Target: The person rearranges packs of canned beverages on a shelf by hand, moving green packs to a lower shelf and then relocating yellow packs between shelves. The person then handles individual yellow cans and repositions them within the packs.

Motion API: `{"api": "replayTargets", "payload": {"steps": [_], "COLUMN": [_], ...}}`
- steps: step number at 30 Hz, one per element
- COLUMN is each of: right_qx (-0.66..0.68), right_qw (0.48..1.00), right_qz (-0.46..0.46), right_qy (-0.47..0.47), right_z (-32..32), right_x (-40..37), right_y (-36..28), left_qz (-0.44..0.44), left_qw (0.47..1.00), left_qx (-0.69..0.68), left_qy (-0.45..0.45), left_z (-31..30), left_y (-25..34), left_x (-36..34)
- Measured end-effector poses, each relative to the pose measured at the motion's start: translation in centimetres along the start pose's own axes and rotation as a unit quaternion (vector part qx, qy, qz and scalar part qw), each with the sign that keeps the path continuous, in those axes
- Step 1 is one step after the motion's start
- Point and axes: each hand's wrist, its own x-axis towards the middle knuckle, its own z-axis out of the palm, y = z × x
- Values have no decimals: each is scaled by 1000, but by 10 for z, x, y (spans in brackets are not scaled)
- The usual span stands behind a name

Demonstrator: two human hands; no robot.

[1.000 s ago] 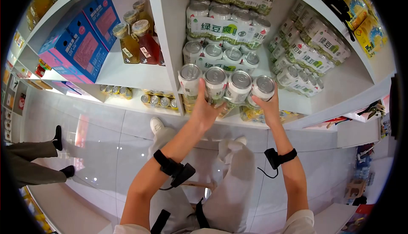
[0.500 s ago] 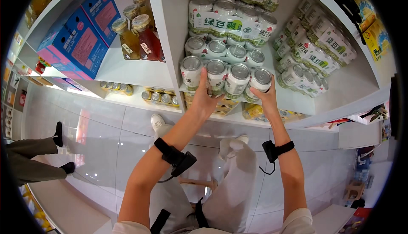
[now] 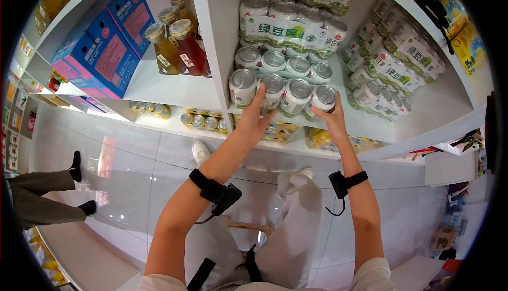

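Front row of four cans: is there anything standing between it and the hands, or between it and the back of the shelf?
Nothing visible separates the left hand or the right hand from the front row of four cans. Towards the back, another row of cans stands directly behind it.

Legible lettering — 绿豆爽, in green — marks the wrapped can packs (image 3: pixel 288 30) of the central stack and the tilted-looking packs (image 3: pixel 394 71) at right.
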Motion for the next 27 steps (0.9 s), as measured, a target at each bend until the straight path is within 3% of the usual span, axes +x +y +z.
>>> {"api": "replayTargets", "payload": {"steps": [2, 5, 8, 9, 11, 14, 17, 20, 27], "right_qx": [-13, -22, -14, -11, -43, -99, -146, -178, -215], "right_qw": [1000, 1000, 1000, 1000, 999, 995, 989, 984, 976], "right_qz": [1, 7, 7, 5, -17, -24, -8, 1, 3], "right_qy": [-6, -9, -10, -10, -5, -2, 7, 24, 35], "right_z": [-2, -4, -3, -3, -7, -14, -13, -9, -2], "right_x": [1, 1, 0, -1, 2, 6, 2, -2, -1], "right_y": [1, 6, 3, 2, 11, 22, 20, 19, 14], "left_qz": [21, -9, 52, 144, 314, 522, 508, 473, 492], "left_qw": [999, 993, 952, 893, 702, 435, 348, 351, 341], "left_qx": [27, 89, 289, 418, 636, 732, 787, 807, 800], "left_qy": [-15, 81, 90, 84, 63, 55, 37, 34, 45], "left_z": [-4, -2, -6, -6, -7, 0, 5, 0, -5], "left_y": [0, 3, 2, 4, 8, 23, 34, 35, 32], "left_x": [-1, -9, -20, -24, -33, -37, -35, -27, -14]}}
